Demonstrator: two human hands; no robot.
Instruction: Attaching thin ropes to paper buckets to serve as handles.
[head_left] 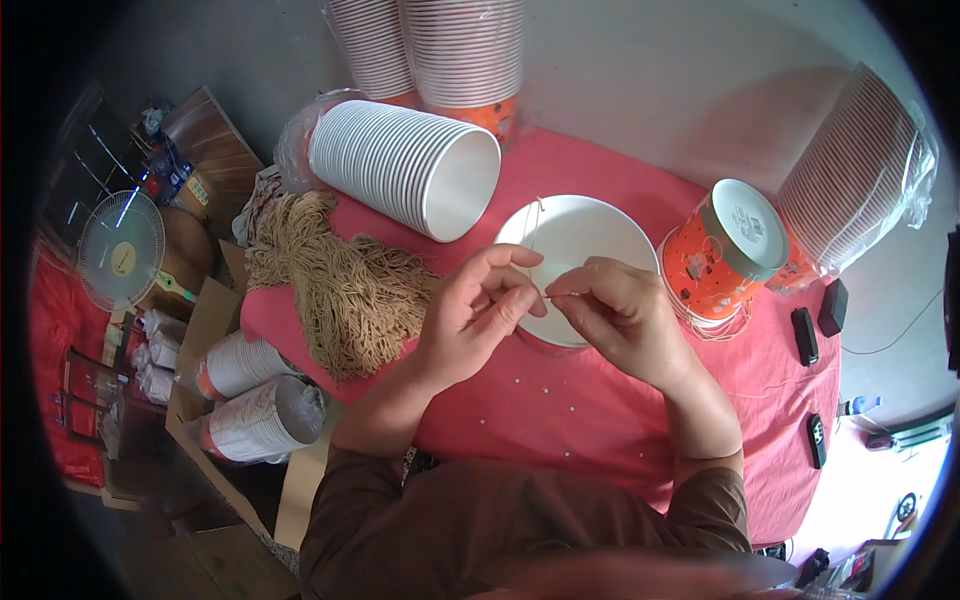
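Currently, both hands are meeting just above the near side of a white-lined bucket point(605, 232), which is standing mouth up on the red-covered surface point(520, 425). Thumb and fingers of the left hand point(472, 322) are pinching a thin cord point(550, 297), and the right hand point(622, 322) is gripping it likewise from the other side, the fingertips almost touching. A strand is also hanging over the bucket's far rim. To the left, a thick bundle of tan cords point(350, 290) is spreading beside the left forearm; beyond it, a nested stack of white buckets point(385, 165) is lying on its side, mouth facing right. On the right, an orange bucket point(695, 265) is standing upside down, with loose cords circling its lower edge, and a plastic-wrapped stack point(850, 175) is leaning behind it. Small pale specks point(545, 390) are dotting the surface nearer the body.
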